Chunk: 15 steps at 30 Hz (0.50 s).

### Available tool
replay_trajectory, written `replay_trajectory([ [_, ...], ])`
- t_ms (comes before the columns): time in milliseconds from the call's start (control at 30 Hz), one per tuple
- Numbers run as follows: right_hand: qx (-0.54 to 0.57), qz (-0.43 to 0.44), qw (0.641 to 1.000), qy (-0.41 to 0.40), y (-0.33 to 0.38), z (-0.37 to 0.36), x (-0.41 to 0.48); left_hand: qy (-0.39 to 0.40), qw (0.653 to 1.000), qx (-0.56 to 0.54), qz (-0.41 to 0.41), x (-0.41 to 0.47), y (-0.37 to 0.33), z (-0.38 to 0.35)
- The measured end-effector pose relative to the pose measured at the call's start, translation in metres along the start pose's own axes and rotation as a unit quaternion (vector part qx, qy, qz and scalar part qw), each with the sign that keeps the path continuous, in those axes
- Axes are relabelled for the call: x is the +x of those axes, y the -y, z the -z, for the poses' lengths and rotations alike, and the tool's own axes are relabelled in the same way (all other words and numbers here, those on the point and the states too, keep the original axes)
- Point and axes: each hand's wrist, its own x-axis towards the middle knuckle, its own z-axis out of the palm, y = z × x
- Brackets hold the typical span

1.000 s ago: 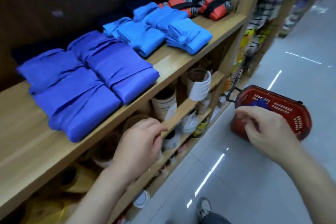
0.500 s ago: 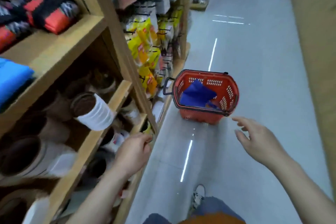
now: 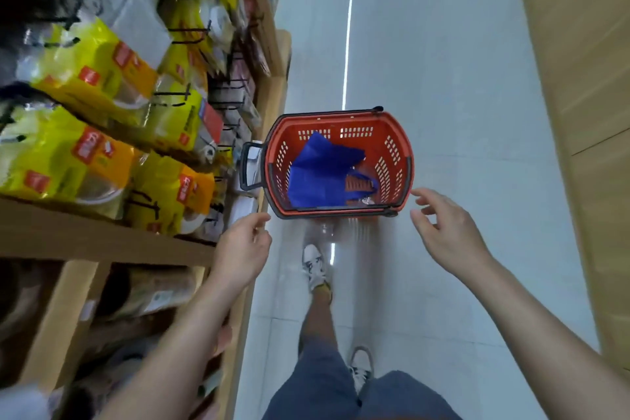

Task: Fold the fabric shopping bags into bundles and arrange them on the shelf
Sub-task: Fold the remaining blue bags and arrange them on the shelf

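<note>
A red plastic shopping basket (image 3: pixel 395 133) stands on the pale tiled floor ahead of me. Inside it lies an unfolded dark blue fabric bag (image 3: pixel 320 174) with its handle loop showing at the right. My left hand (image 3: pixel 242 249) hovers just short of the basket's near left corner, fingers loosely curled, holding nothing. My right hand (image 3: pixel 446 232) hangs beside the basket's near right corner, fingers spread and relaxed, empty. The shelf with the folded bundles is out of view.
A wooden shelf unit (image 3: pixel 102 242) runs along my left, hung with yellow packets (image 3: pixel 85 72) on black hooks. A wooden wall panel (image 3: pixel 586 78) lines the right. My feet in white shoes (image 3: pixel 315 266) stand on the aisle floor behind the basket.
My view has swung from the shelf of folded blue bundles to the aisle. The basket is now closer and centred, and both hands have moved forward to its near corners.
</note>
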Motion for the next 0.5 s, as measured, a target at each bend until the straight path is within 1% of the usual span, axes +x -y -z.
replay_trajectory([
  [167, 0.035, -0.056, 0.998, 0.007, -0.007, -0.053, 0.103, 0.032, 0.999, -0.022, 0.024, 0.13, 0.0, -0.033],
  [333, 0.043, -0.101, 0.993, 0.036, -0.035, -0.117, 0.199, 0.082, 0.993, -0.046, 0.068, 0.244, 0.009, -0.089],
  [433, 0.035, -0.088, 0.994, 0.062, -0.064, -0.161, 0.256, 0.109, 0.991, -0.041, 0.069, 0.315, 0.024, -0.14],
  [500, 0.031, -0.073, 0.993, 0.084, -0.086, -0.196, 0.295, 0.111, 0.991, -0.035, 0.062, 0.363, 0.036, -0.178],
])
